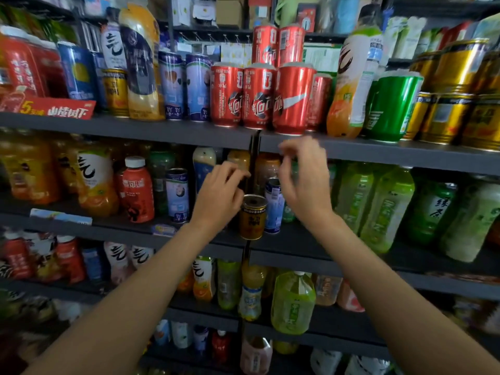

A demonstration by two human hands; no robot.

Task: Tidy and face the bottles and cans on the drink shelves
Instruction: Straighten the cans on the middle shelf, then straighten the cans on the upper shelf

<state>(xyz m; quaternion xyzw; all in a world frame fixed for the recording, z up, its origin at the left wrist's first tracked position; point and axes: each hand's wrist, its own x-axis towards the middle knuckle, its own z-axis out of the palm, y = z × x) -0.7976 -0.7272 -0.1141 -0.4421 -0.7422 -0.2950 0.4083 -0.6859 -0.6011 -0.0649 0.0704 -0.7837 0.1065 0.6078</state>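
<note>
With both hands' fingers loosely curled and holding nothing, I'd grip the gold can (253, 217) by its sides with my left hand (219, 197) and turn its label outward, right hand (304, 182) steadying the blue can (273, 209) beside it.

You face stacked shelves. Small can (253, 217) stands at the middle shelf's (297, 240) front edge, taller can (273, 209) touching at its 3 o'clock. Bottles (378, 207) further toward 3; cans (259, 97) on the shelf at 12.

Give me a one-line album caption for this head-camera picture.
Both bare hands, left and right, reach toward a small gold can on the middle drink shelf, below red cans.
</note>
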